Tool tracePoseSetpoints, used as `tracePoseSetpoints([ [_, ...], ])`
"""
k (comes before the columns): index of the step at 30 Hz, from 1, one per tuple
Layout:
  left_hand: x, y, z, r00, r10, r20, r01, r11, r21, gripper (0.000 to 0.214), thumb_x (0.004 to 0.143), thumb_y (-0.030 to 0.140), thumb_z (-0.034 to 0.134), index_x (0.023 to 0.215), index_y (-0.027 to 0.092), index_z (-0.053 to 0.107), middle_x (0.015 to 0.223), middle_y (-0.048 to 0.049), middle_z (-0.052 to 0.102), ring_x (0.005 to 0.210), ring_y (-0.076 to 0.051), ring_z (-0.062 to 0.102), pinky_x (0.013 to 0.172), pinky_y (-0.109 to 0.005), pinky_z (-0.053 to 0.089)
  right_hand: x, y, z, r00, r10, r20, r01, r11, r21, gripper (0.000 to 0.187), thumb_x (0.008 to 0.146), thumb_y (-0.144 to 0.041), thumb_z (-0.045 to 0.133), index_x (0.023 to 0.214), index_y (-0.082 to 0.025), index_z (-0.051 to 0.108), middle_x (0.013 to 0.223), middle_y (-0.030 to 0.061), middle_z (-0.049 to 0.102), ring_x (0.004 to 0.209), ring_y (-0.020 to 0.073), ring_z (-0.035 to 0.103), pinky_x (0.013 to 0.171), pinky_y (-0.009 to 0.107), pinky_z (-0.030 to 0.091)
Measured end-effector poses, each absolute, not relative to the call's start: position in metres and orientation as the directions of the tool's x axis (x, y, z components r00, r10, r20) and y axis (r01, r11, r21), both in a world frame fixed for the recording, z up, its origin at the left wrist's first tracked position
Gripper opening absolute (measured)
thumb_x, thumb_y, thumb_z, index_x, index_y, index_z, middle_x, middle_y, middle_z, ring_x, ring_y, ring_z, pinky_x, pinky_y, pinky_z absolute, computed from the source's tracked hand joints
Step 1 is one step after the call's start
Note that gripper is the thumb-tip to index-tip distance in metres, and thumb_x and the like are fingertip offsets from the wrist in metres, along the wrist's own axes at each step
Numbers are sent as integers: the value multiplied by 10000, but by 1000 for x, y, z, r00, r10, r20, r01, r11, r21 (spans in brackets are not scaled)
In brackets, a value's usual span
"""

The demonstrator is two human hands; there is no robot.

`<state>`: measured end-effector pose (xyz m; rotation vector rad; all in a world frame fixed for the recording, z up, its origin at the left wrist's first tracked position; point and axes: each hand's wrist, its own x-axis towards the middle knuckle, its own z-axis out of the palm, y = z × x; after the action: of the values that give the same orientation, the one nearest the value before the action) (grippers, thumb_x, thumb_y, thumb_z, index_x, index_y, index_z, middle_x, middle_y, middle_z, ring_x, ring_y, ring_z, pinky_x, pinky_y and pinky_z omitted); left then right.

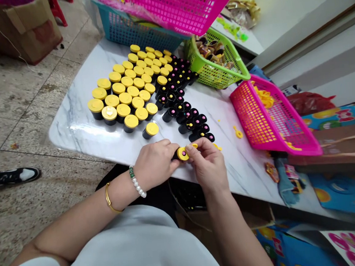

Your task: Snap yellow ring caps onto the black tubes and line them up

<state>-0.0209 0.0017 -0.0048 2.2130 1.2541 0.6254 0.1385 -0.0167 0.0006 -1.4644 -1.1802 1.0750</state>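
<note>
At the table's front edge my left hand [155, 161] is closed round a small black cylinder [175, 154], mostly hidden by the fingers. A yellow ring-shaped plastic piece [181, 156] sits against the cylinder's end, with a pink dot in its middle. My right hand [210, 163] pinches the yellow piece between thumb and forefinger. Just beyond the hands stands a black cylinder with a yellow cap [152, 129]. Several more yellow-capped cylinders [125, 98] stand upright in rows behind it. To their right, several uncapped black cylinders [192, 123] lie with pink or yellow dots on their ends.
A pink basket [243, 115] with yellow pieces stands on the right, a loose yellow ring piece [238, 133] beside it. Behind are a green basket [222, 78] of small items and a blue basket [120, 31] under another pink basket [180, 5]. A shoe [24, 175] shows at left.
</note>
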Motion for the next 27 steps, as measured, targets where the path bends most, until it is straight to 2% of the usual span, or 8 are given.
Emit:
tracePoseSetpoints([
  [6,-20,2,-5,470,873,130,656,-444,610,136,876,308,636,905,179,668,806,-12,629,710,-158,574,586,-276,358,140,-11,7,132,991,26,328,-19,-945,193,806,-318,711,744,-198,573,690,-24,591,635,115,547,607,238,447],
  [12,-21,-1,-5,477,867,145,654,-460,600,129,874,275,613,912,172,679,822,-35,653,744,-180,606,607,-276,380,135,-14,-1,100,993,55,294,23,-956,175,843,-319,671,786,-209,548,747,-31,559,670,111,532,623,233,441],
  [14,-22,-2,-1,459,878,138,630,-431,646,125,858,265,618,890,160,680,795,-38,657,741,-184,611,610,-270,385,131,-18,-3,138,988,71,281,29,-959,171,857,-326,657,798,-211,545,735,-32,566,663,113,543,614,233,447],
  [16,-23,-2,4,469,879,81,541,-359,760,159,845,286,636,926,155,674,696,-8,642,656,-159,596,576,-250,376,129,-21,-4,158,985,73,263,30,-964,173,864,-334,648,800,-211,544,729,-28,584,664,118,562,616,238,458],
  [19,-25,1,11,497,868,-20,375,-193,907,193,911,319,558,906,165,674,556,43,585,507,-103,529,509,-211,340,128,-23,-5,168,981,102,288,50,-956,180,864,-336,640,783,-211,540,703,-34,574,635,116,544,594,237,450],
  [23,-23,3,11,497,867,-41,337,-149,930,321,969,278,456,747,166,660,571,32,602,517,-86,536,531,-191,368,127,-21,-8,191,969,156,317,89,-944,205,859,-342,637,752,-214,519,675,-44,528,606,109,501,567,231,427],
  [25,-21,-2,7,459,888,5,368,-195,909,263,968,268,462,868,173,686,606,26,611,549,-100,549,555,-199,399,126,-20,-8,205,968,146,296,80,-952,217,854,-360,645,746,-214,525,676,-41,528,613,112,504,576,235,432],
  [27,-19,-10,1,375,918,127,419,-290,860,234,955,267,492,1084,168,661,713,0,633,615,-120,566,596,-218,441,125,-20,-9,212,970,116,251,60,-966,227,847,-382,658,746,-214,543,687,-31,556,631,122,532,594,245,450],
])
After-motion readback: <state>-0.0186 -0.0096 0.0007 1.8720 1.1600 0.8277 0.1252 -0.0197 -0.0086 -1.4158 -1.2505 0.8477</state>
